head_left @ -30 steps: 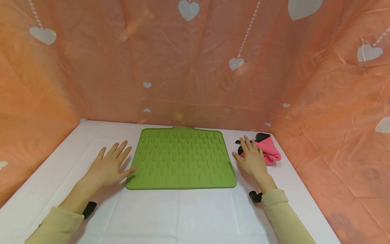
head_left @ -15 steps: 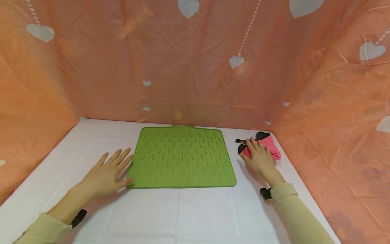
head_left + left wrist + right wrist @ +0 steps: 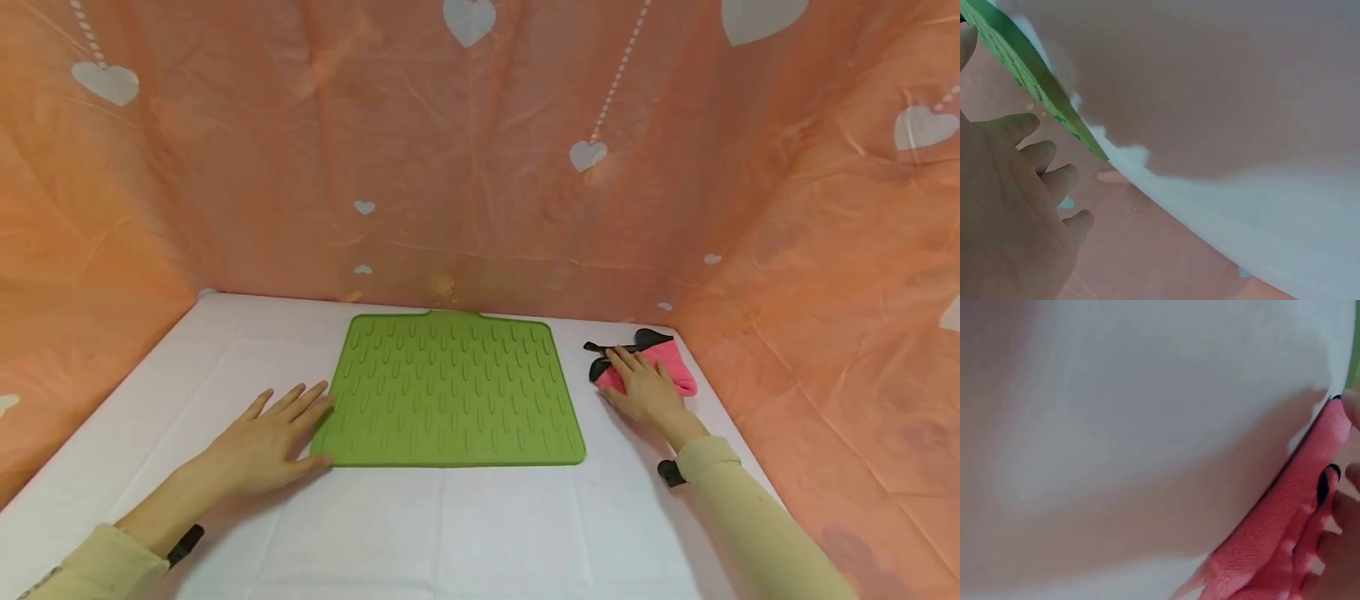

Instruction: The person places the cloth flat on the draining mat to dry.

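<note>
Showing a pink cloth (image 3: 677, 367) with dark rounded flaps (image 3: 652, 337), lying bunched near the far right corner of a white worktop (image 3: 450, 533). Laying the right hand (image 3: 647, 390) over it, stretching the fingers out across the fabric without plainly curling round it. Showing a narrow black strip (image 3: 597, 347) just beyond those fingertips, pointing left. Showing soft, folded fabric in the right wrist view, cutting off most of the hand at the edge.

Spreading the left hand (image 3: 258, 450) with fingers loose and holding nothing, right at the left edge of a green mat (image 3: 450, 392) lying flat mid-worktop and bearing rows of short ridges; not showing clearly whether touching it.

Wearing pale sleeves (image 3: 757, 517) and a black band (image 3: 671, 473) at each wrist. Showing an orange backdrop (image 3: 465, 167) rising behind and at both sides, scattering pale hearts (image 3: 587, 156) across it.
</note>
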Demonstrator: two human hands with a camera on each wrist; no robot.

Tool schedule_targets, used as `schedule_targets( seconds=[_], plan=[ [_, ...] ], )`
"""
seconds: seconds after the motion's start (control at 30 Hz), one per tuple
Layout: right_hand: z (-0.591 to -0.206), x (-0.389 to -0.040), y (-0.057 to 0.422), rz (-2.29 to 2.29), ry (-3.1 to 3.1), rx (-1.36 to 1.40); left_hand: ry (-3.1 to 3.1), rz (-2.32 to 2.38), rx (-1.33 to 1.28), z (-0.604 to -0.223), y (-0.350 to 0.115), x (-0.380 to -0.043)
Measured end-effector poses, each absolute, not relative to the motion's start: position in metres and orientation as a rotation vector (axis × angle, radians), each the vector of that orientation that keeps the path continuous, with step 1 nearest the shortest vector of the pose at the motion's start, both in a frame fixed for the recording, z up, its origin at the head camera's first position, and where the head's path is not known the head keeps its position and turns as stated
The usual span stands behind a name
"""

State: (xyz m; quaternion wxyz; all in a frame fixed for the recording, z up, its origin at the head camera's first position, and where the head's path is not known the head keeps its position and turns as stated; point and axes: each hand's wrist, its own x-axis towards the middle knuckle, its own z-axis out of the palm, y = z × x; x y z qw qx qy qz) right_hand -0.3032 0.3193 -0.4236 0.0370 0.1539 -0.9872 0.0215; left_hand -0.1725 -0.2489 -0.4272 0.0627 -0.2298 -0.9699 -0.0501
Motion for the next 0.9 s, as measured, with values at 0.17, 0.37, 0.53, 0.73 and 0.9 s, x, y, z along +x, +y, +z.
schedule_targets(
  seconds=[0.17, 0.37, 0.53, 0.73, 0.9],
  plan=[
    [-0.429, -0.304, 0.326, 0.098, -3.014, 0.607, -2.954, -0.149, -0.709, -0.431, -0.251, -0.172],
    [-0.43, -0.309, 0.333, 0.083, -2.921, 0.75, -2.967, -0.146, -0.714, -0.433, -0.251, -0.173],
    [-0.429, -0.314, 0.336, 0.039, -2.848, 0.817, -2.977, -0.162, -0.712, -0.433, -0.25, -0.175],
    [-0.431, -0.322, 0.34, 0.128, -2.794, 0.844, -2.981, -0.165, -0.714, -0.433, -0.25, -0.178],
    [-0.432, -0.327, 0.342, 0.199, -2.774, 0.864, -2.985, -0.175, -0.717, -0.433, -0.249, -0.179]
  ],
)
